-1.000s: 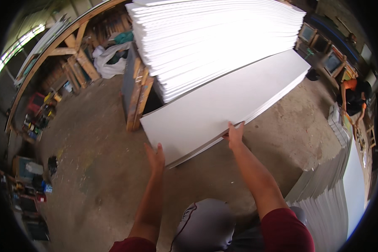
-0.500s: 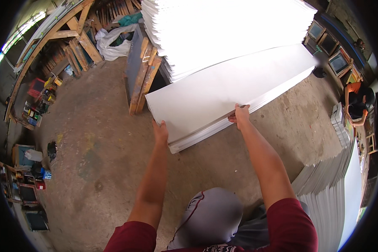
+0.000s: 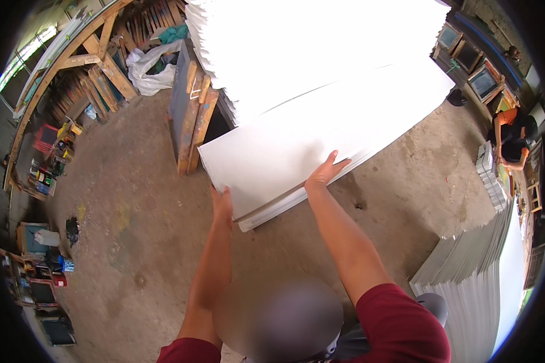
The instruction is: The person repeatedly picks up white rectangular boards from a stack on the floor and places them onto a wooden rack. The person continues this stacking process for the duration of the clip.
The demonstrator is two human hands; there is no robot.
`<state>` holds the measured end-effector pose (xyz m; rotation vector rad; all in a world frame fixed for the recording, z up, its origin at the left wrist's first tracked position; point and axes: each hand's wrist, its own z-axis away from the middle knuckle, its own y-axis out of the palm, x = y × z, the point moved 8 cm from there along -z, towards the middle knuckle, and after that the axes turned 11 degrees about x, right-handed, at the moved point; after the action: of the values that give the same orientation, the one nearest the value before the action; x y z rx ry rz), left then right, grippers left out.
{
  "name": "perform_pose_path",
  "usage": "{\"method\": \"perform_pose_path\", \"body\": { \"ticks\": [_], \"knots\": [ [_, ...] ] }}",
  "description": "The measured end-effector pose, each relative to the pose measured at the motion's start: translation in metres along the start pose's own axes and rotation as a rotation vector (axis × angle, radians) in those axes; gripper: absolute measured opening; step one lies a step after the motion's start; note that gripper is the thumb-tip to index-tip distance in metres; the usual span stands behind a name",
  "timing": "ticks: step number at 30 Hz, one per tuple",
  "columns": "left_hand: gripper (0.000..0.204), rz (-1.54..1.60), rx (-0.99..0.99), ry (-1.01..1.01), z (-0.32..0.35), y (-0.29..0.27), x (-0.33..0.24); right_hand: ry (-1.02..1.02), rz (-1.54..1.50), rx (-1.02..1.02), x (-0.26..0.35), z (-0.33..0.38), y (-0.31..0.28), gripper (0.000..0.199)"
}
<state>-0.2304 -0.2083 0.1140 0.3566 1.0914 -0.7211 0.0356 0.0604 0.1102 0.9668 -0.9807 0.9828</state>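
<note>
Large white sheets (image 3: 309, 142) lie in a layered stack in front of me, a taller ragged-edged pile (image 3: 321, 54) of white sheets rising behind them. At the near left corner my left hand (image 3: 222, 204) rests against the sheets' short edge, thumb and fingers apart. On the long near edge lies my right hand (image 3: 324, 174), its thumb and forefinger stretched out over the top sheet. Its other fingers are hidden. Below the upper layers a lower white layer (image 3: 272, 213) sticks out slightly.
Wooden-framed panels (image 3: 194, 121) stand left of the pile. At lower right is another stack of sheets (image 3: 466, 284). A co-worker in orange and black (image 3: 511, 136) bends at the far right, near grey blocks (image 3: 489, 175). A wooden rack (image 3: 106, 60) holds frames at upper left.
My right hand has slid left along the near edge, and its fingers have spread over the top. The left hand stays at the corner. The whole view has shifted slightly.
</note>
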Motion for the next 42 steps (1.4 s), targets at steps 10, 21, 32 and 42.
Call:
{"method": "perform_pose_path", "body": {
  "ticks": [10, 21, 32, 42],
  "knots": [
    [0.102, -0.095, -0.042, 0.055, -0.02, -0.013, 0.035, 0.172, -0.342, 0.129, -0.032, -0.02, 0.0, 0.085],
    [0.127, -0.852, -0.291, 0.164, -0.032, -0.001, -0.015, 0.237, 0.769, 0.527, 0.002, -0.068, -0.043, 0.102],
    [0.076, -0.872, 0.65, 0.907, 0.131, 0.347, -0.169, -0.114, 1.003, 0.613, 0.2, -0.05, -0.115, 0.096],
    [0.065, -0.664, 1.213, 1.289, 0.344, 0.533, -0.194, -0.799, 1.331, 0.256, 0.417, 0.066, -0.331, 0.078]
  ]
}}
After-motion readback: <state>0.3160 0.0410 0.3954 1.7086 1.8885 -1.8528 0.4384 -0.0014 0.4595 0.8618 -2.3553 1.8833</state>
